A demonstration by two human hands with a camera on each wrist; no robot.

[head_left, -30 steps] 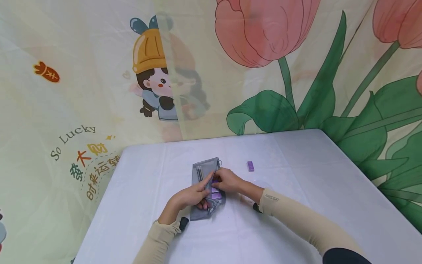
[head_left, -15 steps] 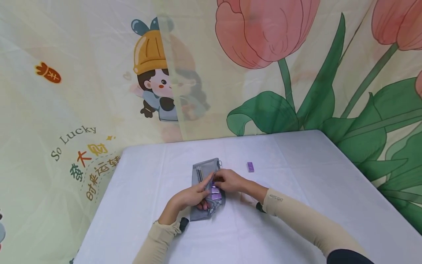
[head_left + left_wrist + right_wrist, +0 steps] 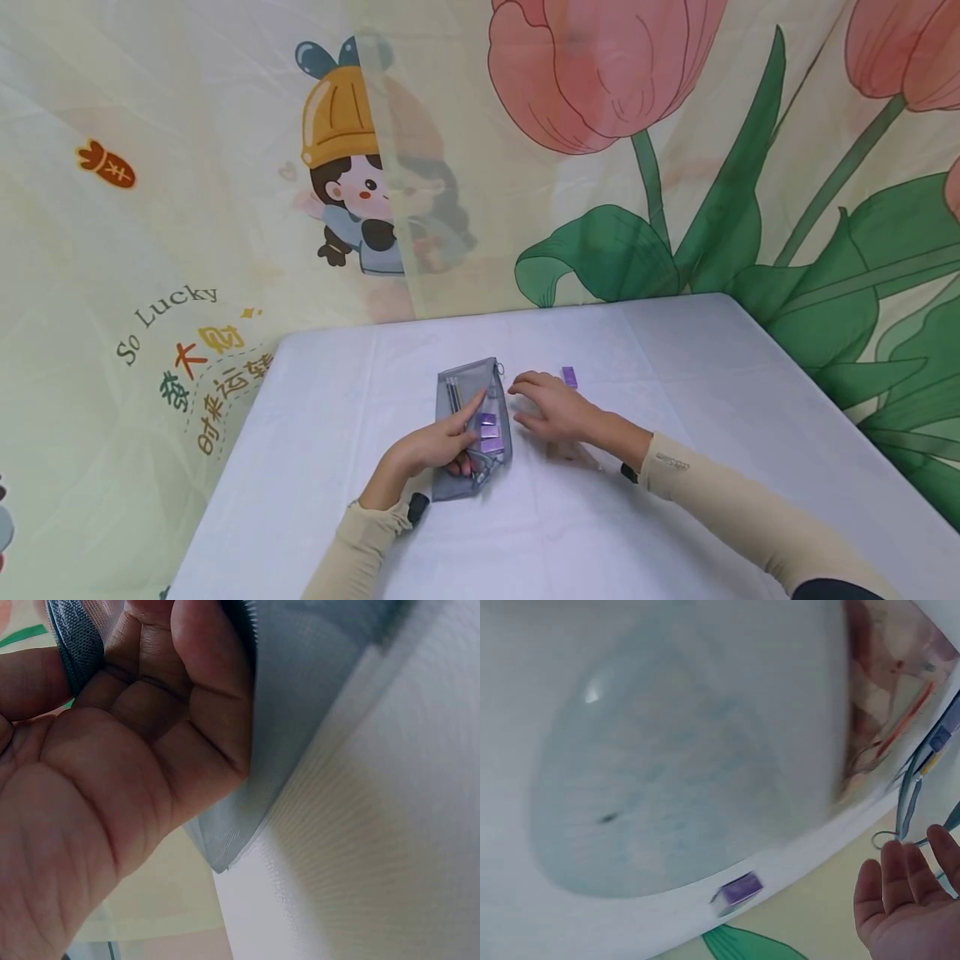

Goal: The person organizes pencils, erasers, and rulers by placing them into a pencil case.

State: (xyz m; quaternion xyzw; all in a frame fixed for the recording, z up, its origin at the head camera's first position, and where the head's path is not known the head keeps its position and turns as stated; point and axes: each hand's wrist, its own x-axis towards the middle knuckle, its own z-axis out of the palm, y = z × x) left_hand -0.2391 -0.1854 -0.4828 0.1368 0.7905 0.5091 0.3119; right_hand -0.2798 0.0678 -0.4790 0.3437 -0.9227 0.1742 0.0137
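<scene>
While the left forearm angles up from the near edge, the left hand (image 3: 438, 446) grips the grey mesh zip pouch (image 3: 472, 385), which lies upright-lengthwise on the white-covered table (image 3: 555, 550). Its index finger points up along the pouch and other fingers bend round the folded opening; the wrist camera shows mostly palm, so just how thumb and fingertips meet the mesh is hard to tell. Behind the mesh sit slim pencils (image 3: 454, 394), left of the index finger, and a column of small purple boxes (image 3: 491, 432), just right of the hand. Reaching in from the lower right, the right arm is stretched almost straight in its beige sleeve (image 3: 720, 500). The right hand (image 3: 558, 408) is held palm-inward, just beside the pouch and apart from it, its grip wide and unloaded, thumb set below loosely spread fingers. One loose purple box (image 3: 570, 377) lies just beyond its knuckles.
</scene>
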